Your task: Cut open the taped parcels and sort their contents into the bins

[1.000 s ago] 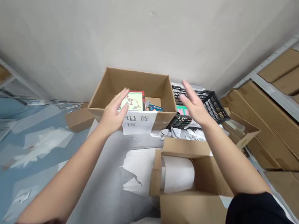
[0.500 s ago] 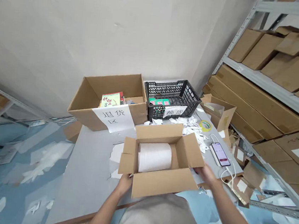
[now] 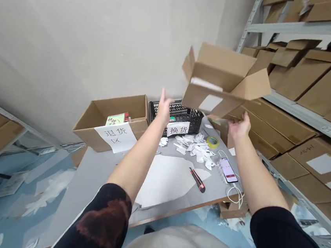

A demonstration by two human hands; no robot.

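Observation:
An open cardboard box [image 3: 180, 98] hangs in the air above the back right of the table, tilted, its flaps spread. A bit of white material shows inside it and a white label is on its side. My left hand [image 3: 164, 107] is left of the box, apart from it, with fingers stretched out and nothing held. Below the box's right end is my right hand [image 3: 239, 127], fingers spread and turned upward, with a small gap to the cardboard. A red and black utility knife [image 3: 197, 180] and a white paper sheet [image 3: 162, 181] lie on the table.
A labelled cardboard carton [image 3: 86, 133] and a black plastic crate [image 3: 195, 123] stand along the wall. Scraps of paper [image 3: 194, 146], yellow tape [image 3: 212, 141] and a cabled phone [image 3: 228, 171] lie at the right. Shelving with boxes [image 3: 317, 90] rises on the right.
The box has gone from the table front up and away to the back right, out of both hands. Both arms are now stretched forward, and the knife and sheet beneath are uncovered.

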